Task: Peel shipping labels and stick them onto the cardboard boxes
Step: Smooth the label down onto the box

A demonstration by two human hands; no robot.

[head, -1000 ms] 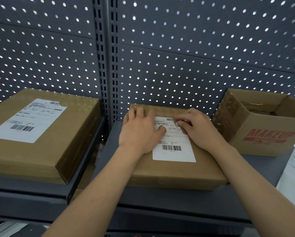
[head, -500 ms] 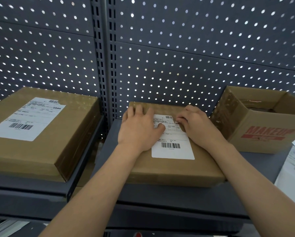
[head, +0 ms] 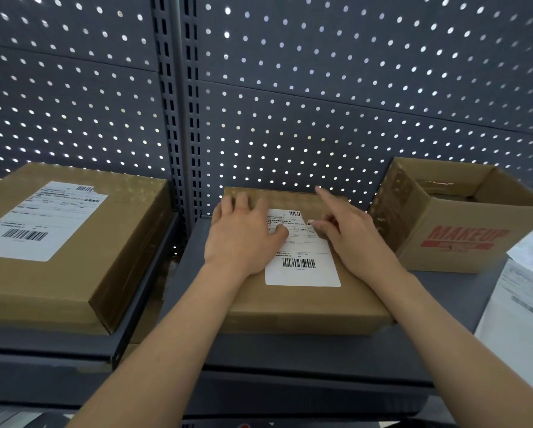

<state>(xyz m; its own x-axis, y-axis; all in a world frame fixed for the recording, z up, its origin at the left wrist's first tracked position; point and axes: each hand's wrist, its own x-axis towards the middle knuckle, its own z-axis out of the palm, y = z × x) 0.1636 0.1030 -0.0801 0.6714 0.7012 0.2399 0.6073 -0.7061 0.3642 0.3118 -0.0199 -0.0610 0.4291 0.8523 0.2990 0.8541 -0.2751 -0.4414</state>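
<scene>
Hands of one person lie on the middle cardboard box [head: 305, 307], a flat, closed box that sits on a dark metal shelf [head: 290, 356] in front of a perforated back panel [head: 320, 103]. A white shipping label [head: 302, 274] lies flat on top of this box, with its barcode toward the near edge. The left hand [head: 243, 236] is released and spread flat: its fingers are straight on the cardboard beside the label's left edge, and its thumb presses on the label's upper part. The right hand [head: 356, 242] is at the label's upper right corner, with its forefinger stretched out above the box, its other fingers curled under and its thumb tip touching the label's edge; whether it pinches the corner or only presses on it cannot be told. To the left, on a neighbouring shelf, a larger box [head: 74, 279] carries its own label [head: 40, 220], stuck flat on the lid. To the right, just beside the middle box, stands an open box [head: 462, 245] with red MAKEUP print on its side. White printed sheets [head: 521, 304] lie at the right edge of the view.
</scene>
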